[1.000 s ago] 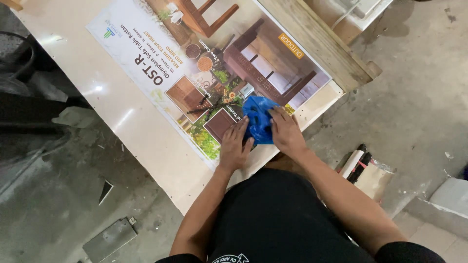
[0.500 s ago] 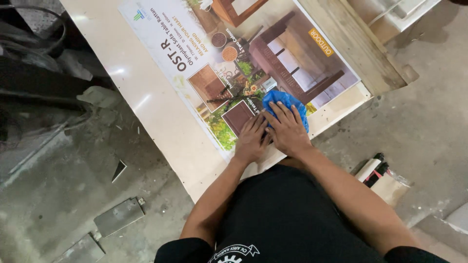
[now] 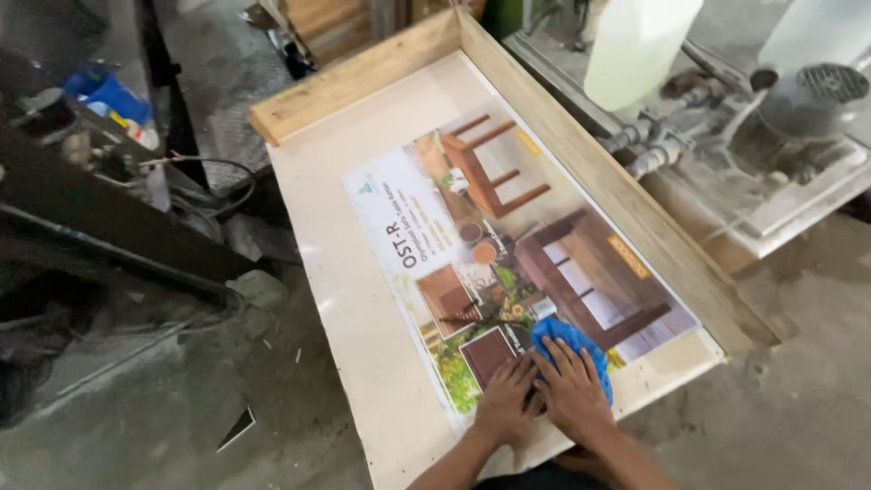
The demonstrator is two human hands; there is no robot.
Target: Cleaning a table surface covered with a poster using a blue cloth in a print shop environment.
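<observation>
1. Well, the right hand (image 3: 576, 390) lay flat w/ fingers spread, pressing on a blue cloth (image 3: 570, 349). The left hand (image 3: 504, 399) lay flat just beside it, fingers spread too, on the big picture sheet (image 3: 508, 263). No pinching.
2. The cloth sat at the near end of the sheet, which lay on a pale board (image 3: 345, 263) w/ a wood frame (image 3: 581, 163) on two sides.
3. What could go wrong, I think: a hard push might wrinkle or tear the sheet, or slide it crooked on the board.
4. Also, both hands were near the board's edge, so the cloth might slip off onto the dirty floor (image 3: 181, 426) and bring grit back.
5. Vs. 1 sec. ago: the cloth was bunched between both hands then; now it was under the right hand.
6. The view also tipped up, so the far end of the board & the machine (image 3: 771, 136) showed.
</observation>
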